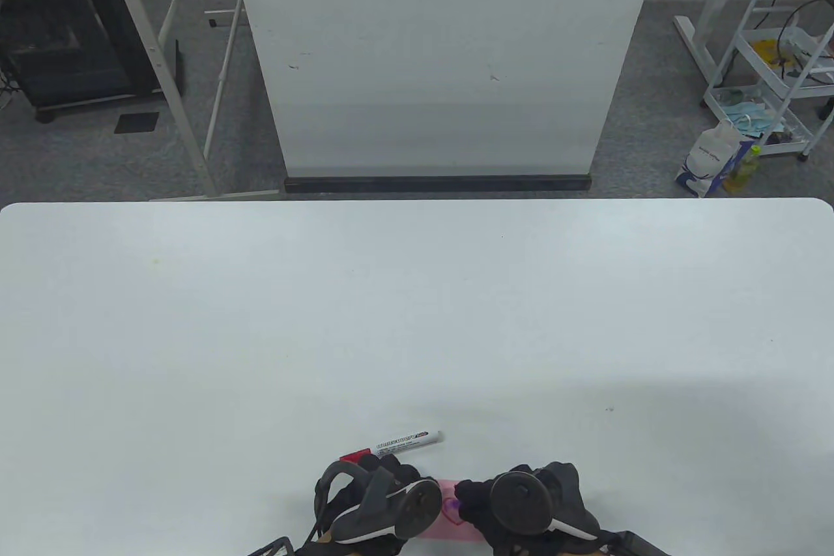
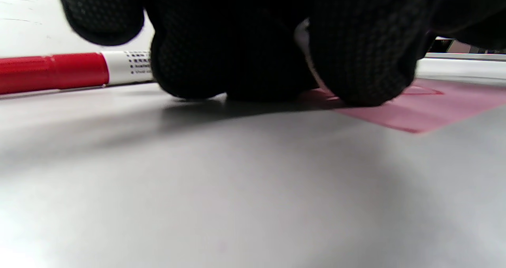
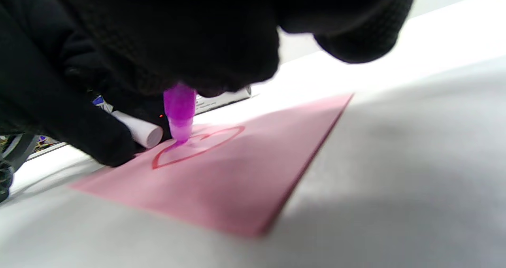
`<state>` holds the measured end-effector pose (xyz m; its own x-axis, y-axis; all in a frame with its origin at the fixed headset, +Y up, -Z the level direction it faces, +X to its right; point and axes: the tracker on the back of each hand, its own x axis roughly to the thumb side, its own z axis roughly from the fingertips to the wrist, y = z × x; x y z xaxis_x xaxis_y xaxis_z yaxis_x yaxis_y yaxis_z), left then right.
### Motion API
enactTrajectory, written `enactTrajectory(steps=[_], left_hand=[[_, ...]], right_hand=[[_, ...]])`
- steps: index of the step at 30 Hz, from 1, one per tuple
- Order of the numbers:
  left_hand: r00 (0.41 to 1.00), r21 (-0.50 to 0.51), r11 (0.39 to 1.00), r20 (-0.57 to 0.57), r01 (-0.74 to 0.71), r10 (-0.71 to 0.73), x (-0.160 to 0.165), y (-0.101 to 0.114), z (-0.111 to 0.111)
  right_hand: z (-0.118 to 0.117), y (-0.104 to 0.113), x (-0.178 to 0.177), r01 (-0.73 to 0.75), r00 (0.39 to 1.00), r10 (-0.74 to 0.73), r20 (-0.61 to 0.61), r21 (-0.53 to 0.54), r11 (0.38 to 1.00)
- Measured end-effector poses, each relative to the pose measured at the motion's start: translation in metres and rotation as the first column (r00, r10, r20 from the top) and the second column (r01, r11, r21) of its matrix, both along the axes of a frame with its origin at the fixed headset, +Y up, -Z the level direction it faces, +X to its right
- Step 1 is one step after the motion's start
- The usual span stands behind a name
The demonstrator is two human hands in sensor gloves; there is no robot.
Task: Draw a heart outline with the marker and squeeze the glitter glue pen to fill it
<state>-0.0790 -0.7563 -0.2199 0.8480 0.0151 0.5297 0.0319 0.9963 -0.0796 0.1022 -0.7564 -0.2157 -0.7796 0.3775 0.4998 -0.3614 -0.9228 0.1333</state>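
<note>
A pink paper (image 1: 448, 507) lies at the table's near edge between my two hands, with a red heart outline (image 3: 197, 145) drawn on it. My right hand (image 1: 474, 496) grips a purple glitter glue pen (image 3: 180, 112) upright, its tip touching the left part of the heart. My left hand (image 1: 399, 476) rests its fingertips (image 2: 355, 82) on the paper's left edge. A white cap-like tube (image 3: 138, 130) is tucked under its curled fingers. The marker (image 1: 399, 443), white with a red cap (image 2: 51, 71), lies on the table just beyond the left hand.
The white table (image 1: 417, 321) stretches wide beyond the hands. Past its far edge stand a white board (image 1: 443, 54), a black cabinet (image 1: 65, 41) at the left and a white cart (image 1: 775, 67) at the right.
</note>
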Motion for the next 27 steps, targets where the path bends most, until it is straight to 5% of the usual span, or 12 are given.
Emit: enactTrajectory(steps=[27], left_hand=[[1.000,0.001,1.000,0.001,0.001,-0.001,0.0002,0.0000,-0.0005]], right_hand=[[-0.0038,-0.0004,0.0027,0.003,0.999,-0.006,-0.052,-0.053,0.999]])
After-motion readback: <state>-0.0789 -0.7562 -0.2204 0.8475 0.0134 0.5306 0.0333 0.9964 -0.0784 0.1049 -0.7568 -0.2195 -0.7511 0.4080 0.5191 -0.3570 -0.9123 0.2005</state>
